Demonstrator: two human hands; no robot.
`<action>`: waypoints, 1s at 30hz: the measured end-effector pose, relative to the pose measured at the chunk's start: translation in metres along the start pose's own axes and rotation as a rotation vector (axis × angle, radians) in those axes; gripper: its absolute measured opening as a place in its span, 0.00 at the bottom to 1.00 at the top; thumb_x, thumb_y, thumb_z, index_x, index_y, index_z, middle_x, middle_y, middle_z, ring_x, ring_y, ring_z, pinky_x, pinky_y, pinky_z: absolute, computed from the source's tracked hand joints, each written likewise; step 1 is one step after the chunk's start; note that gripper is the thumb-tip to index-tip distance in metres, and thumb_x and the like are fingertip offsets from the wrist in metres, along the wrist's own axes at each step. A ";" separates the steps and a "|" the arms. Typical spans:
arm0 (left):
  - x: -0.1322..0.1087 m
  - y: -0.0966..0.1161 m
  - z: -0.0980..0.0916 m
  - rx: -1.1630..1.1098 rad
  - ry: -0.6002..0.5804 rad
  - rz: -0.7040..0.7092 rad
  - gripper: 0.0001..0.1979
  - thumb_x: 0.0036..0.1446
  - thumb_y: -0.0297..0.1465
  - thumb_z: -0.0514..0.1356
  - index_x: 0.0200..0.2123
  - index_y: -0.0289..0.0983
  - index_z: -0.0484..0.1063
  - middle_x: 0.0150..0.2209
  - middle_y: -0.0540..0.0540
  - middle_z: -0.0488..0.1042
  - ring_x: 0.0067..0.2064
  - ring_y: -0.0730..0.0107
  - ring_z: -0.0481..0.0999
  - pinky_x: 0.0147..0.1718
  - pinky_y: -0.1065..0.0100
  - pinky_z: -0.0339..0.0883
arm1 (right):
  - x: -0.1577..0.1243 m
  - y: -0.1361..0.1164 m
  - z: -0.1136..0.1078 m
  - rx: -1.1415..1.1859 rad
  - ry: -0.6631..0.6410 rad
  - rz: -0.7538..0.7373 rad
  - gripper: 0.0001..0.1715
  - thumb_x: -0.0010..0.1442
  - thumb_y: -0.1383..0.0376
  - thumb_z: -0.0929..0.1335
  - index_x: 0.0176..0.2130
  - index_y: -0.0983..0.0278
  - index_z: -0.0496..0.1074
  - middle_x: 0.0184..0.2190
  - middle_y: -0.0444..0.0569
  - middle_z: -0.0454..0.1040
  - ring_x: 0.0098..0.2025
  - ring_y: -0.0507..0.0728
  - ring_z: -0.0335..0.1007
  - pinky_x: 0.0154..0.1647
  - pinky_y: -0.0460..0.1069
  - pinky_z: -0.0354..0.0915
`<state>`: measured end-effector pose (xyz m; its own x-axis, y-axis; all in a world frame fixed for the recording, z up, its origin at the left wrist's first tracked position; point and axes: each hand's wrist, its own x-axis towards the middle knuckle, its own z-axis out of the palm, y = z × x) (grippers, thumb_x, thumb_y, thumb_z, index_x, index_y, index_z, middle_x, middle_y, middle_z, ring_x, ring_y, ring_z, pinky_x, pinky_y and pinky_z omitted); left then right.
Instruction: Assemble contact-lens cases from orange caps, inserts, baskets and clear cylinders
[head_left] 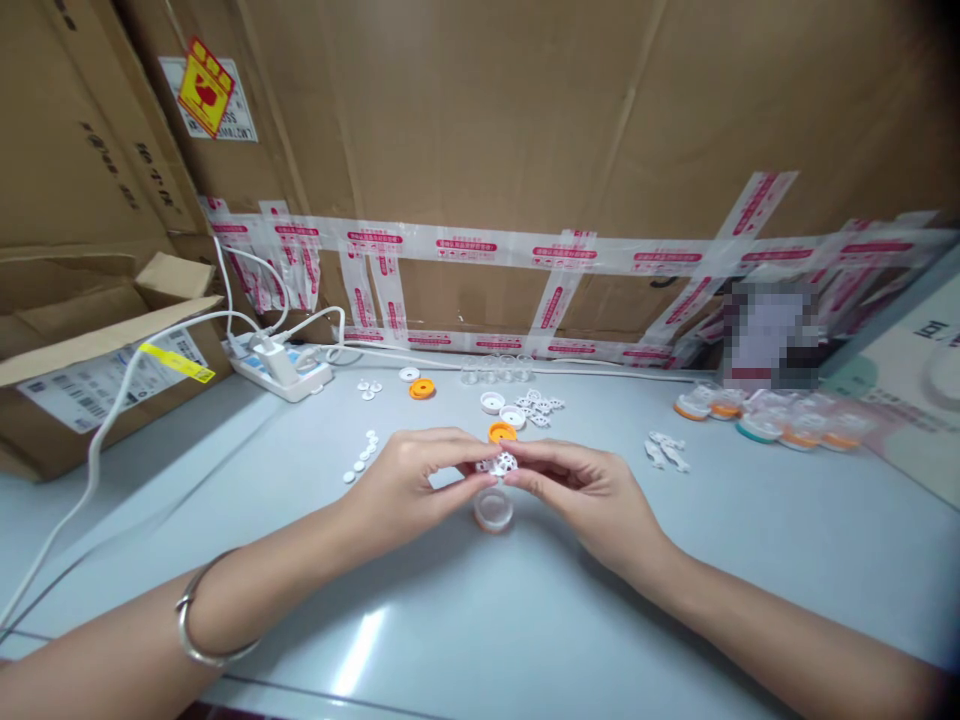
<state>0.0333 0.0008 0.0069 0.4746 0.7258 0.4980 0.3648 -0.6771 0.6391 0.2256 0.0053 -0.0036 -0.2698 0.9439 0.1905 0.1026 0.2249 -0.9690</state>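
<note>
Between the fingertips of both hands is a small white plastic part with a pattern of holes [504, 463]. My left hand [420, 475] pinches its left side, and my right hand [581, 485] pinches its right side. Just below, a clear round cup with an orange base [493, 510] stands on the table. An orange round cap [502, 432] lies right behind my fingertips. Farther back are white round caps [493, 403] and several white openwork pieces [540, 405].
A power strip [281, 375] with white cables and an open cardboard box [97, 350] stand at left. Small white discs [361, 466] lie left of my hands. White pieces [666, 452] and several clear-topped containers [795, 420] lie at right. Large cartons [465, 120] wall the back.
</note>
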 end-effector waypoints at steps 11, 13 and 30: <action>-0.005 0.000 0.001 0.046 0.043 -0.062 0.21 0.55 0.30 0.59 0.53 0.40 0.62 0.39 0.48 0.78 0.35 0.73 0.78 0.36 0.73 0.72 | -0.001 0.002 0.000 0.010 0.019 -0.125 0.10 0.50 0.64 0.72 0.36 0.57 0.76 0.38 0.46 0.75 0.40 0.55 0.72 0.43 0.51 0.69; -0.005 0.001 0.001 0.035 0.037 -0.042 0.21 0.55 0.30 0.59 0.53 0.39 0.62 0.39 0.48 0.78 0.35 0.74 0.78 0.37 0.73 0.72 | -0.002 0.001 0.001 0.031 -0.027 -0.110 0.11 0.50 0.64 0.72 0.37 0.58 0.76 0.38 0.46 0.75 0.41 0.56 0.72 0.44 0.51 0.68; -0.006 0.001 0.004 -0.008 0.065 -0.001 0.13 0.54 0.28 0.60 0.45 0.37 0.72 0.42 0.46 0.77 0.39 0.72 0.77 0.38 0.75 0.73 | -0.002 -0.007 0.000 0.117 -0.070 0.052 0.11 0.47 0.63 0.73 0.33 0.62 0.74 0.33 0.46 0.78 0.36 0.55 0.75 0.41 0.51 0.69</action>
<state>0.0337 -0.0041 0.0022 0.4209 0.7328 0.5346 0.3585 -0.6758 0.6441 0.2252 0.0022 0.0026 -0.3333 0.9335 0.1323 0.0070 0.1427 -0.9897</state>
